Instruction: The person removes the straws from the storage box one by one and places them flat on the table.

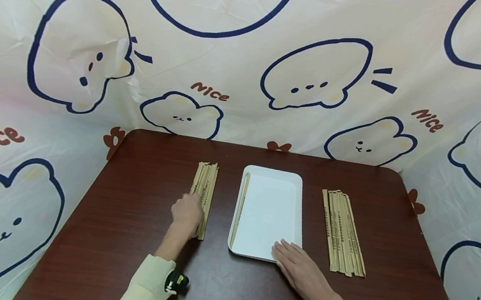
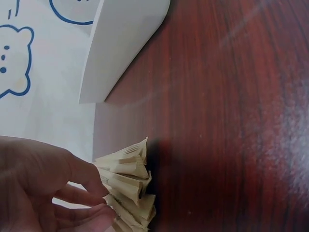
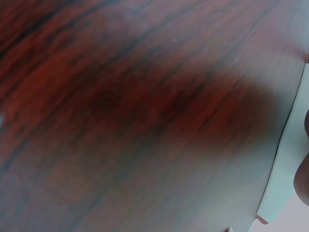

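My left hand (image 1: 188, 212) is over the left bundle of thin, paper-wrapped sticks (image 1: 206, 178). In the left wrist view, the thumb and fingertips of that hand (image 2: 58, 188) come together on one of the brown paper wrappers (image 2: 128, 166). Fingers extended, my right hand (image 1: 298, 268) rests on the near right corner of a white rectangular tray (image 1: 270, 215). One wrapped stick (image 1: 240, 210) lies lengthwise along the tray's left side. Only fingertips (image 3: 302, 181) at the tray's edge show in the right wrist view.
To the tray's right lies another bundle of paper-wrapped sticks (image 1: 343, 233), fanned slightly. Everything stands on a dark reddish-brown wooden table (image 1: 222, 289). A pale cloth (image 1: 251, 70) with cartoon drawings hangs behind the table and at both sides.
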Motion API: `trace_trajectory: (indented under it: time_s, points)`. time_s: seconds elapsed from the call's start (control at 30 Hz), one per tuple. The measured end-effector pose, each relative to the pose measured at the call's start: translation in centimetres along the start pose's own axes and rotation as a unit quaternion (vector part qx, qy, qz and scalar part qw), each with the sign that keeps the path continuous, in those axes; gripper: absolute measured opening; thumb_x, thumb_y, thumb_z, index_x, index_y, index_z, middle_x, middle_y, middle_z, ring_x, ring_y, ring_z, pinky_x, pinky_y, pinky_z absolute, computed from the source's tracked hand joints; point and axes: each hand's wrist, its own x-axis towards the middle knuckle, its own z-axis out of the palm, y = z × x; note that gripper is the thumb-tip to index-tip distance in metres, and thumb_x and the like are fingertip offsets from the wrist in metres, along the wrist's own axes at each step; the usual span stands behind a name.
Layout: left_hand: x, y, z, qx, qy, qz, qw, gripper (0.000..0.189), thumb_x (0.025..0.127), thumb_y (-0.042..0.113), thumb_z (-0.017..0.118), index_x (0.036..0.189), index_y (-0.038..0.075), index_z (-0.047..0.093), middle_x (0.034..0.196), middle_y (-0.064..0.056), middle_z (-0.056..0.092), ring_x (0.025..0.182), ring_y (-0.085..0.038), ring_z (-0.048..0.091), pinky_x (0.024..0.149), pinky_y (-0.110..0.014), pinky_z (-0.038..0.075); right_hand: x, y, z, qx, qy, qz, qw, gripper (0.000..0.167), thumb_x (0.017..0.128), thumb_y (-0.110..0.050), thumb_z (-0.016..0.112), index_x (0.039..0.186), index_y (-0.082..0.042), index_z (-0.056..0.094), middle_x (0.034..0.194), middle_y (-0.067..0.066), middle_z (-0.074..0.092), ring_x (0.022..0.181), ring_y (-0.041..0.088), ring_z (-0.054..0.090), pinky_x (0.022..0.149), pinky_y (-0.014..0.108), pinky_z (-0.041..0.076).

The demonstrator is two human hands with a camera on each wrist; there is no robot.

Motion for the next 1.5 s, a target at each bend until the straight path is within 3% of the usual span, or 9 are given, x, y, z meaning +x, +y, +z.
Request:
trace_trajectory:
  time_s: [0.3, 0.53, 0.83, 1.0, 1.13, 1.3, 1.5]
  points:
    - [-0.3, 1.1, -0.7, -0.018, 0.003, 0.019, 0.9997, 0.010, 0.091, 0.003, 0.058, 0.089, -0.003, 0.066, 0.085, -0.022, 0.061, 0.076, -0.043, 0.066, 0.061, -0.053, 0.057, 0.0, 0.1, 0.1, 0.001, -0.007, 0.009, 0.9999, 0.043, 0.109, -0.026, 0.039, 0.131, 0.002, 0.063, 0.132, 0.017, 0.063, 0.124, 0.032, 0.057, 0.101, 0.050, 0.046]
    - [-1.4, 3.1, -0.5, -0.010, 0.089, 0.094, 0.9915, 0.008, 0.082, 0.001, 0.067, 0.079, -0.006, 0.064, 0.074, -0.022, 0.063, 0.065, -0.041, 0.067, 0.050, -0.050, 0.055, -0.1, 0.1, 0.1, -0.001, -0.005, 0.006, 1.0000, 0.041, 0.109, -0.025, 0.042, 0.132, 0.002, 0.062, 0.132, 0.016, 0.062, 0.124, 0.032, 0.057, 0.101, 0.050, 0.046]
    - [-2.7, 6.3, -0.2, 0.014, 0.160, 0.168, 0.9727, 0.007, 0.082, -0.001, 0.069, 0.079, -0.005, 0.064, 0.068, -0.016, 0.060, 0.055, -0.031, 0.063, 0.040, -0.039, 0.051, 0.1, 0.0, 0.0, 0.001, -0.003, 0.006, 1.0000, 0.046, 0.111, -0.027, 0.034, 0.132, 0.002, 0.062, 0.132, 0.016, 0.062, 0.125, 0.032, 0.057, 0.102, 0.049, 0.046]
    - [-3.4, 8.3, 0.4, 0.013, 0.156, 0.195, 0.9682, 0.009, 0.084, 0.001, 0.071, 0.086, -0.007, 0.067, 0.072, -0.016, 0.063, 0.060, -0.029, 0.066, 0.046, -0.036, 0.055, 0.1, 0.0, 0.0, -0.002, 0.000, 0.003, 1.0000, 0.045, 0.110, -0.027, 0.036, 0.131, 0.002, 0.062, 0.131, 0.016, 0.063, 0.123, 0.032, 0.058, 0.101, 0.049, 0.047]
    - [-4.0, 9.7, 1.0, 0.007, 0.149, 0.211, 0.9661, 0.007, 0.085, 0.000, 0.070, 0.083, -0.006, 0.066, 0.069, -0.015, 0.063, 0.058, -0.029, 0.067, 0.044, -0.036, 0.055, 0.1, 0.0, 0.0, -0.003, 0.001, 0.001, 1.0000, 0.044, 0.110, -0.026, 0.036, 0.132, 0.003, 0.062, 0.131, 0.016, 0.063, 0.123, 0.031, 0.058, 0.101, 0.049, 0.047]
    - [-4.7, 10.8, 1.7, 0.004, 0.120, 0.211, 0.9700, 0.012, 0.084, 0.001, 0.069, 0.076, -0.002, 0.061, 0.065, -0.015, 0.061, 0.056, -0.030, 0.067, 0.042, -0.036, 0.054, 0.2, 0.0, -0.1, -0.001, 0.006, 0.000, 1.0000, 0.044, 0.110, -0.026, 0.036, 0.132, 0.002, 0.062, 0.131, 0.016, 0.063, 0.123, 0.032, 0.059, 0.101, 0.049, 0.047]
    - [-5.0, 11.4, 2.6, 0.015, 0.095, 0.191, 0.9768, 0.012, 0.082, 0.005, 0.071, 0.078, -0.003, 0.062, 0.069, -0.018, 0.063, 0.063, -0.031, 0.069, 0.049, -0.038, 0.057, 0.1, 0.1, 0.1, -0.004, 0.010, -0.005, 0.9999, 0.043, 0.110, -0.025, 0.038, 0.131, 0.002, 0.063, 0.131, 0.016, 0.063, 0.122, 0.032, 0.059, 0.100, 0.048, 0.047]
